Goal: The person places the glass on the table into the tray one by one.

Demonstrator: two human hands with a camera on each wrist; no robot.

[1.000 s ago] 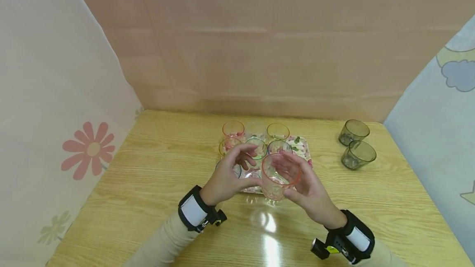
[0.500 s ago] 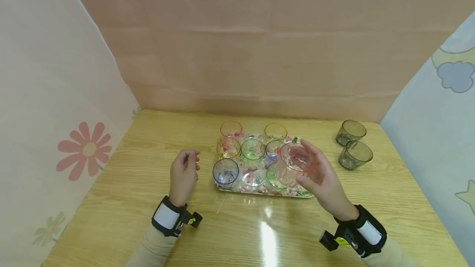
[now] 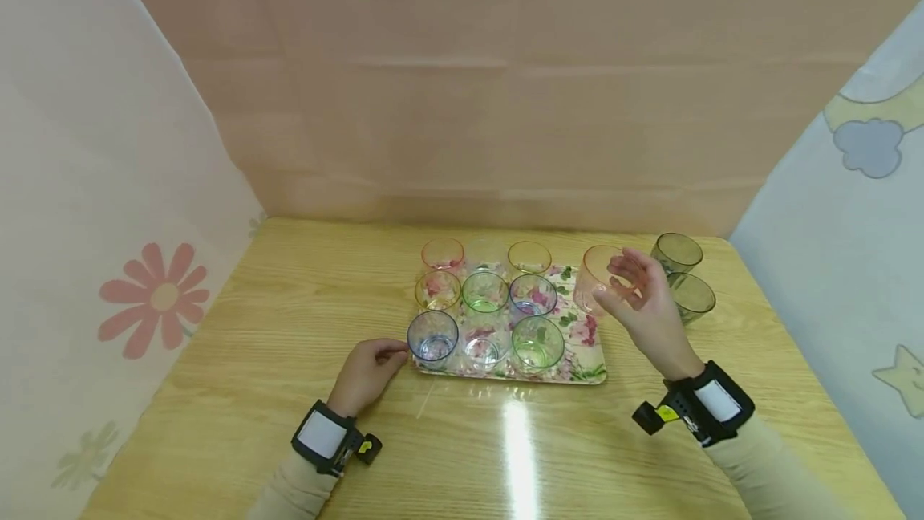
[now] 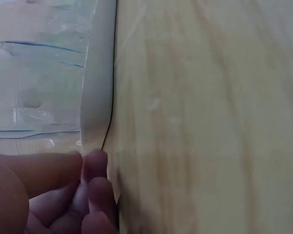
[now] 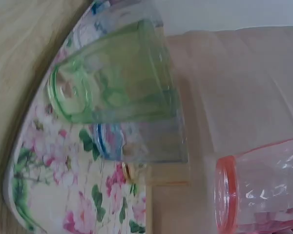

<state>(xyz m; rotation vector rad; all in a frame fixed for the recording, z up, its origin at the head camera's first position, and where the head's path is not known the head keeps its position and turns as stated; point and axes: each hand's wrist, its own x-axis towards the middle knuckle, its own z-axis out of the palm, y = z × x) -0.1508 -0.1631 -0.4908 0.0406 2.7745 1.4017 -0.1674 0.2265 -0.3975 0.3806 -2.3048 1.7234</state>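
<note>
My right hand [image 3: 652, 315] holds a clear pink glass [image 3: 595, 279] over the back right part of the flowered tray [image 3: 581, 335]. The right wrist view shows the pink glass [image 5: 263, 190] raised off the tray, its thick base turned toward the tray. My left hand [image 3: 366, 375] pinches the tray's front left corner between thumb and fingers, beside the blue glass [image 3: 433, 337]. Up close in the left wrist view, my left hand [image 4: 63, 190] grips the end of the pale tray rim [image 4: 98, 83]. Several tinted and clear glasses stand on the tray in rows, among them a green glass [image 3: 537, 343].
Two smoky grey-brown glasses [image 3: 677, 251] stand on the wooden table [image 3: 289, 295] behind and right of my right hand. A tan backdrop [image 3: 462, 103] rises at the table's back edge. Printed sheets border the left and right sides.
My right hand has carried the pink glass right and back, across the tray. My left hand has left the glass, moved left, then come to the tray's front left corner.
</note>
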